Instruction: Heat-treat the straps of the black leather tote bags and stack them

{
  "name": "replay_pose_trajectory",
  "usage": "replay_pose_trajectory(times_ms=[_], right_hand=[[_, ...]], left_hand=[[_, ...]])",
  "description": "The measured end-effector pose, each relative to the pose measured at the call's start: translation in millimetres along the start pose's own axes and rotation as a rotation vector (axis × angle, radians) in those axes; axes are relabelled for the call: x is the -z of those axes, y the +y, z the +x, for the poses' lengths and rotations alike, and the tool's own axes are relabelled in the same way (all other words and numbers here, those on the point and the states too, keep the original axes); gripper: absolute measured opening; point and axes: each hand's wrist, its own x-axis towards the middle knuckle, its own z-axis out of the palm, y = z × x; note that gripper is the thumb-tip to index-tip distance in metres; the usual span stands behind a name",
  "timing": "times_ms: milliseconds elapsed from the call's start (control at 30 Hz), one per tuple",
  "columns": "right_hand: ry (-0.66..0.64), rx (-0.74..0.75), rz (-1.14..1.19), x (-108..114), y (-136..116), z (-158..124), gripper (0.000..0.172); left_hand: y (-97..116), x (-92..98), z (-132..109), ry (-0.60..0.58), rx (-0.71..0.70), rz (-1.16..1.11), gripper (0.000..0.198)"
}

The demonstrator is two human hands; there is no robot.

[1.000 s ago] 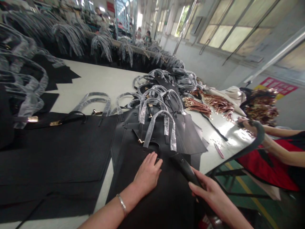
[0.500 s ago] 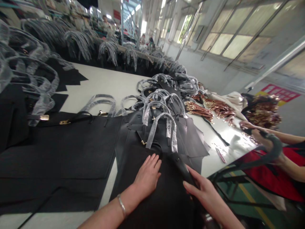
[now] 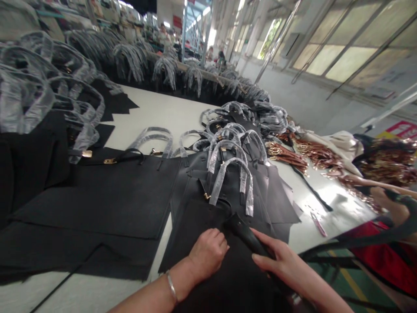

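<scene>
My left hand (image 3: 208, 253) rests on the nearest black bag panel (image 3: 195, 226), its fingers curled down against the leather. My right hand (image 3: 280, 263) lies beside it with fingers wrapped round a black strap piece (image 3: 244, 232) that juts up from the panel. Just beyond stands a plastic-wrapped bag handle (image 3: 233, 180) on a stack of black bags. A large flat black bag (image 3: 107, 195) lies to the left on the white table (image 3: 156, 115).
Rows of wrapped handles (image 3: 48, 91) line the left and far side. Brown straps with gold clasps (image 3: 289, 154) lie at the right. Another person's arm (image 3: 381, 193) reaches in from the right, near a red cloth (image 3: 384, 256). A small tool (image 3: 317, 221) lies by the table's edge.
My left hand's fingers have curled from flat to bent and drawn back a little. The right hand has closed more onto the strap piece. The view has shifted right.
</scene>
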Motion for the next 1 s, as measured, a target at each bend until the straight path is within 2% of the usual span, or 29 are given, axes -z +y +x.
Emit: replay_pose_trajectory(times_ms=[133,267,433,533,767,867,1000], right_hand=[[-0.118,0.007,0.002,4,-2,-2,0.059],[-0.137,0.058,-0.073,-5,-18,13,0.059],[-0.169,0.178,-0.123,-19,-45,37,0.057],[-0.181,0.218,-0.122,-19,-48,37,0.056],[-0.265,0.103,-0.128,-4,-39,21,0.058],[-0.258,0.181,-0.141,-18,-47,32,0.052],[-0.151,0.277,-0.095,-37,-61,50,0.057]], left_hand=[[0,-3.5,-7,0.007,-0.201,-0.066,0.022],[2,-5.8,-10,-0.006,-0.331,-0.143,0.025],[3,-1.8,-9,-0.019,-0.328,-0.141,0.026],[3,-1.0,-9,-0.026,-0.317,-0.115,0.026],[1,-5.4,-12,-0.029,-0.340,-0.141,0.025],[3,-6.7,-12,-0.025,-0.350,-0.092,0.025],[5,-3.7,-11,-0.066,-0.313,-0.068,0.026]])
